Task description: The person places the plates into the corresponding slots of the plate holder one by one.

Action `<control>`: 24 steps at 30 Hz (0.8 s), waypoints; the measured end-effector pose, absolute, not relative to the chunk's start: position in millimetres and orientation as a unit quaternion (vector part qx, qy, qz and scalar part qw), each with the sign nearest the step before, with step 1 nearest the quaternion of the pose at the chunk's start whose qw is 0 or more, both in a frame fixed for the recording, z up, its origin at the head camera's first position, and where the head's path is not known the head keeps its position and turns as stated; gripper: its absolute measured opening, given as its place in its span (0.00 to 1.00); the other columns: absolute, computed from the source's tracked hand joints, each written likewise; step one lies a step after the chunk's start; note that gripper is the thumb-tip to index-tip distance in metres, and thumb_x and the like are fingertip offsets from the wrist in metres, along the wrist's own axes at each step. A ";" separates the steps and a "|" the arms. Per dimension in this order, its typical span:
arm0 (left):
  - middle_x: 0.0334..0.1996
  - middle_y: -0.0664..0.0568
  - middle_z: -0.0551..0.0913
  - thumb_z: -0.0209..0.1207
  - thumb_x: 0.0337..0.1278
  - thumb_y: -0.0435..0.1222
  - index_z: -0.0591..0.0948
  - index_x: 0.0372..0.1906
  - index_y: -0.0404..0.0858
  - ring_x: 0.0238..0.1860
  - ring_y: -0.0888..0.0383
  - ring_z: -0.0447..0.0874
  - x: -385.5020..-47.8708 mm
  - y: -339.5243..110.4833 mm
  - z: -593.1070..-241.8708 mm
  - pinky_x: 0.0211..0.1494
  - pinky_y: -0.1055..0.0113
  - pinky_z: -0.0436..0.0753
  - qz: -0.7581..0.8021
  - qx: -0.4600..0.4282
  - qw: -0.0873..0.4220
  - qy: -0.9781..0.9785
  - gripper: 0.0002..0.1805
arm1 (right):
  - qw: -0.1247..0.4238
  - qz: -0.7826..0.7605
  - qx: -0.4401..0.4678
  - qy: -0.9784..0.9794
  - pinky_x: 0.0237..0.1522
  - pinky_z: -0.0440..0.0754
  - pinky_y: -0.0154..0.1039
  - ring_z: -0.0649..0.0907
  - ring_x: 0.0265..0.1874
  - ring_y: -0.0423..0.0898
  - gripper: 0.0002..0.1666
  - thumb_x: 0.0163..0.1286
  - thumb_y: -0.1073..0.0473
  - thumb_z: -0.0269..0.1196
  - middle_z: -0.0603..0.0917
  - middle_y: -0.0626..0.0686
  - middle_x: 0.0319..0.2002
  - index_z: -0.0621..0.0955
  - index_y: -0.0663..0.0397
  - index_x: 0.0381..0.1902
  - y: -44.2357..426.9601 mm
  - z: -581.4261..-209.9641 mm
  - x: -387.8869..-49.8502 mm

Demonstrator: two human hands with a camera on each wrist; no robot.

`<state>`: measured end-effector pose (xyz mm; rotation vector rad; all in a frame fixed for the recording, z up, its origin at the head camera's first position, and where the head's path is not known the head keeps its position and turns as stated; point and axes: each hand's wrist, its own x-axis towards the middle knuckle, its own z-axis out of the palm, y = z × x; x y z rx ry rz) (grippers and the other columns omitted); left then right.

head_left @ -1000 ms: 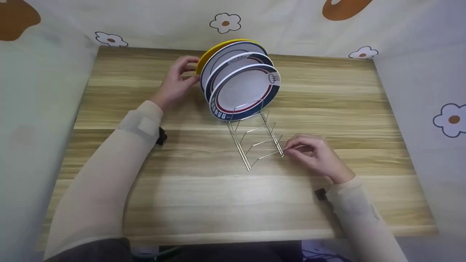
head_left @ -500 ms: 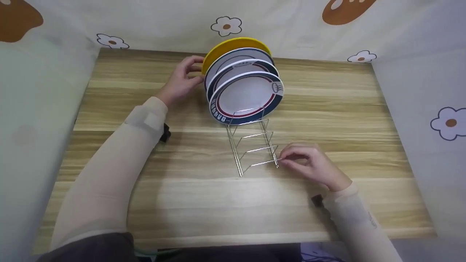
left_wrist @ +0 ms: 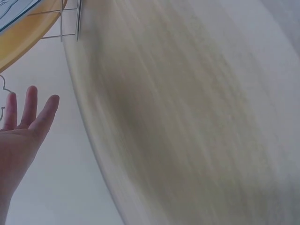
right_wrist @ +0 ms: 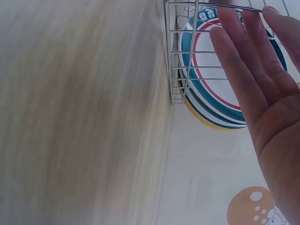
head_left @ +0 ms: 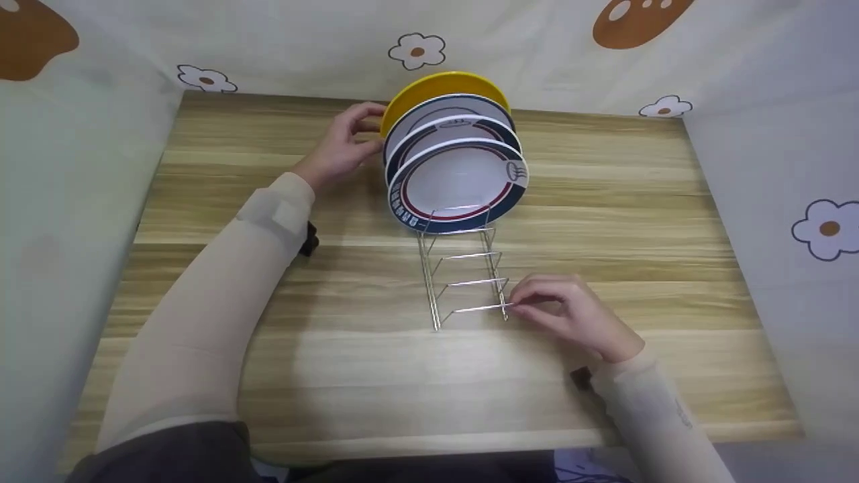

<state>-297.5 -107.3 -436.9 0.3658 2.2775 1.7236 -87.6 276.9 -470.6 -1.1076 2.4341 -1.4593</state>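
Observation:
In the head view a thin metal wire dish rack point(head_left: 480, 308) stands on the table, its front slots holding nothing. Its far end bears several upright plates: a white plate with a navy and red rim point(head_left: 456, 176) in front, similar plates behind it, and a yellow plate point(head_left: 446, 84) at the back. My left hand point(head_left: 342, 144) is at the left edge of the yellow plate, thumb and index seeming to pinch it; their tips are hidden. The other fingers point(left_wrist: 44, 115) stick out straight in the left wrist view. My right hand point(head_left: 570, 312) pinches the rack's near right end wire.
The wood-grain table point(head_left: 376, 382) reaches to a pale curtain point(head_left: 302, 47) with flower prints close behind the plates. Side curtains border it left and right. Dark clips point(head_left: 580, 378) sit under both wrists.
The rack's near end has swung left and toward me, pulled by my right hand. The plates have shifted a little right with my left hand, so the rack now stands straighter.

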 end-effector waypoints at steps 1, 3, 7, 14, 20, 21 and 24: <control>0.73 0.50 0.69 0.57 0.72 0.30 0.74 0.69 0.46 0.71 0.49 0.71 -298.5 -106.8 -437.1 0.72 0.58 0.80 0.596 0.130 0.130 0.782 0.24 | 0.048 -0.478 -0.364 0.798 0.53 0.86 0.30 0.89 0.44 0.48 0.16 0.63 0.73 0.71 0.90 0.50 0.43 0.88 0.52 0.45 276.7 -470.7 -86.9; 0.73 0.51 0.69 0.57 0.72 0.29 0.74 0.69 0.46 0.71 0.49 0.71 -300.0 -105.7 -437.5 0.72 0.59 0.80 0.596 0.128 0.132 0.781 0.24 | 0.047 -0.477 -0.364 0.799 0.54 0.86 0.31 0.89 0.45 0.49 0.17 0.63 0.74 0.71 0.90 0.50 0.44 0.88 0.52 0.45 276.6 -471.4 -85.8; 0.73 0.52 0.69 0.57 0.72 0.28 0.74 0.69 0.48 0.71 0.50 0.71 -301.3 -104.0 -438.3 0.72 0.60 0.79 0.596 0.121 0.137 0.782 0.25 | 0.044 -0.479 -0.364 0.798 0.53 0.86 0.31 0.89 0.45 0.47 0.18 0.62 0.75 0.71 0.90 0.51 0.44 0.88 0.52 0.46 276.4 -472.4 -83.8; 0.72 0.53 0.69 0.59 0.72 0.30 0.76 0.68 0.48 0.71 0.50 0.71 -297.9 -105.5 -439.6 0.73 0.58 0.78 0.589 0.137 0.132 0.786 0.24 | 0.038 -0.478 -0.371 0.795 0.54 0.87 0.32 0.89 0.45 0.48 0.14 0.62 0.75 0.70 0.91 0.52 0.44 0.88 0.57 0.45 273.8 -472.8 -80.7; 0.74 0.55 0.68 0.63 0.70 0.35 0.76 0.69 0.53 0.72 0.51 0.70 -292.7 -111.7 -437.9 0.72 0.56 0.80 0.585 0.124 0.125 0.791 0.25 | 0.043 -0.475 -0.377 0.794 0.55 0.86 0.32 0.89 0.45 0.49 0.19 0.62 0.76 0.70 0.91 0.50 0.44 0.88 0.50 0.46 270.1 -470.7 -81.4; 0.74 0.55 0.68 0.64 0.70 0.36 0.76 0.69 0.54 0.72 0.51 0.70 -291.4 -113.2 -438.3 0.71 0.55 0.80 0.586 0.122 0.124 0.792 0.25 | 0.042 -0.474 -0.379 0.793 0.55 0.86 0.32 0.89 0.45 0.50 0.20 0.62 0.76 0.70 0.91 0.50 0.44 0.88 0.48 0.46 269.4 -470.3 -81.6; 0.74 0.54 0.68 0.65 0.68 0.37 0.75 0.69 0.53 0.72 0.49 0.70 -287.7 -117.4 -442.8 0.72 0.54 0.80 0.586 0.116 0.116 0.793 0.27 | 0.046 -0.475 -0.381 0.792 0.55 0.86 0.31 0.89 0.44 0.50 0.20 0.62 0.76 0.70 0.91 0.52 0.43 0.88 0.48 0.46 266.7 -468.9 -81.2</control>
